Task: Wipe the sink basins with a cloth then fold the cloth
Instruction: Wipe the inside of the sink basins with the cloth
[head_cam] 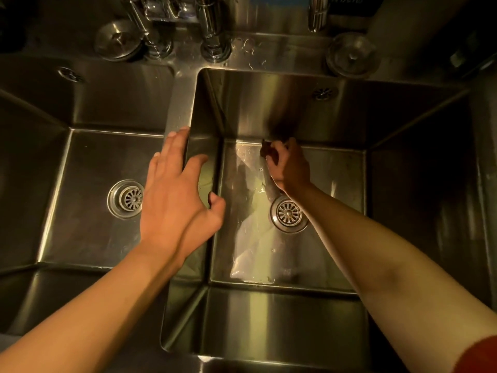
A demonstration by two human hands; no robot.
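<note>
Two steel basins lie side by side below me: the left basin (88, 168) and the right basin (336, 184). My right hand (291, 165) reaches deep into the right basin and grips a small dark cloth (266, 149), bunched against the floor near the back wall. Most of the cloth is hidden by the fingers and shadow. My left hand (176, 195) is spread with straight fingers over the divider (180, 109) between the basins; its fingertips lie on the divider's top.
Each basin has a round drain strainer, one on the left (126, 199) and one on the right (288, 213). Wet streaks shine on the right basin floor. Taps (212, 30) and two loose drain plugs (118, 40) (352, 53) sit on the back ledge.
</note>
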